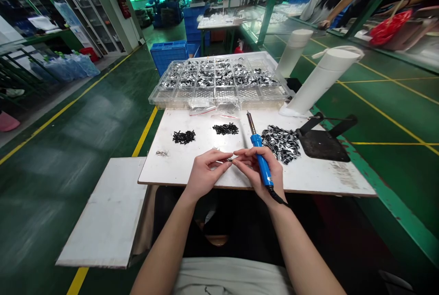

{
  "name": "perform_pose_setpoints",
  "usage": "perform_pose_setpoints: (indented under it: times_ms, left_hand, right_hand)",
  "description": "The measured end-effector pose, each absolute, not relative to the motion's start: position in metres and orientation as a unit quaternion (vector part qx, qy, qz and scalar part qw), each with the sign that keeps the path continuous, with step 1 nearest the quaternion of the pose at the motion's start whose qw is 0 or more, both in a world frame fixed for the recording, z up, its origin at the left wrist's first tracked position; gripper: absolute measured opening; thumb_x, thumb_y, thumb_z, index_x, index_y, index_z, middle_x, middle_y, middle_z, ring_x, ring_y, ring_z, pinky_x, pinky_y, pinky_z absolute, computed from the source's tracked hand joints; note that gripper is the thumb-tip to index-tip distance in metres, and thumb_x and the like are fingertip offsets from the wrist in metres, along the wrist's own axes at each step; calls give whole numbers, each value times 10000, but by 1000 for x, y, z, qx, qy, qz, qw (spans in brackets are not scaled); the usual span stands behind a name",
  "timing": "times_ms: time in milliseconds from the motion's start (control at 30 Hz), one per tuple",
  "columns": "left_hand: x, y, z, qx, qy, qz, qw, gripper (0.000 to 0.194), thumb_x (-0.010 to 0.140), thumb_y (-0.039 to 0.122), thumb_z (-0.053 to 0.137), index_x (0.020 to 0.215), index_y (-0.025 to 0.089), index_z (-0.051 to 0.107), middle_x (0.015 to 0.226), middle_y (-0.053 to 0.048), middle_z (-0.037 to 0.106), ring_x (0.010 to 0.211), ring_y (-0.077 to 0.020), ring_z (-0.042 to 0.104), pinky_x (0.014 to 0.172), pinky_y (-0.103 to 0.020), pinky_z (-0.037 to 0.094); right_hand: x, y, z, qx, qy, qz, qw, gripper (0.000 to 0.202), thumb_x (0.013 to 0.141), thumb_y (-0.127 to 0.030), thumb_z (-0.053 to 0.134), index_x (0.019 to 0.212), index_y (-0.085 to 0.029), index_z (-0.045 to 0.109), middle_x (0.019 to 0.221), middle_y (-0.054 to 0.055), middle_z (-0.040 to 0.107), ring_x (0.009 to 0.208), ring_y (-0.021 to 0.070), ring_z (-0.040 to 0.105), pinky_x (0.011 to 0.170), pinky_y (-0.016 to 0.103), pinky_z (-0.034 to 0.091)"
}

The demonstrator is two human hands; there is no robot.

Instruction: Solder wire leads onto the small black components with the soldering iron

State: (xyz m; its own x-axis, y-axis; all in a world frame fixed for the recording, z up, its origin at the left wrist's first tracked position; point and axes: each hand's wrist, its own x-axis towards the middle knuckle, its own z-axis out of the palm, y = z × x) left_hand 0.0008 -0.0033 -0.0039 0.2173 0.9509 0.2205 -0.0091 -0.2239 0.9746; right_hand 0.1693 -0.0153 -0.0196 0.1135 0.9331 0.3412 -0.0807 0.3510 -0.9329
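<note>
My left hand point(206, 174) is closed in a pinch on a small dark-and-silver part point(229, 159) above the front of the white board. My right hand point(254, 169) meets it there, its thumb and fingertips closed at the same part. A blue-handled soldering iron point(263, 162) is also held in my right hand, tip pointing up and away, its black cord running over the wrist. Just right of the iron lies a heap of black-and-silver pieces point(281, 144). Beyond my hands are two small piles of black pieces, one left point(184, 137) and one in the middle point(225, 128).
A clear compartment tray point(219, 103) of silver-and-black parts spans the back of the board point(161, 171). Two white tubes point(318, 80) lean at the right, near a black metal stand point(324, 145). Tiny metal bits point(162, 153) lie left. Other people are at the far right.
</note>
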Motion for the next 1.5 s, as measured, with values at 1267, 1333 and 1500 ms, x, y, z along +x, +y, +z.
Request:
perform_pose_setpoints:
  times_ms: [1267, 1333, 1500]
  left_hand:
    - [-3, 1, 2, 445, 409, 470, 643, 397, 672, 241, 906, 897, 165, 588, 821, -21, 751, 782, -178, 767, 846, -325, 607]
    - [-3, 2, 2, 440, 414, 470, 644, 368, 661, 251, 915, 827, 152, 601, 823, -40, 766, 799, -186, 772, 857, -326, 608]
    - [-1, 1, 2, 447, 436, 474, 621, 322, 659, 283, 918, 790, 136, 664, 805, -66, 788, 810, -199, 778, 836, -301, 607]
  right_hand:
    - [171, -20, -18, -400, -609, 340, 594, 182, 876, -165, 740, 972, -258, 616, 1042, 29, 771, 959, 185, 753, 907, 338, 608]
    - [171, -19, -20, -402, -619, 324, 591, 182, 878, -164, 738, 976, -258, 617, 1042, 27, 771, 950, 180, 752, 906, 335, 609]
    - [171, -19, -23, -410, -626, 294, 595, 181, 879, -174, 740, 986, -257, 620, 1036, 27, 767, 936, 180, 753, 894, 336, 615]
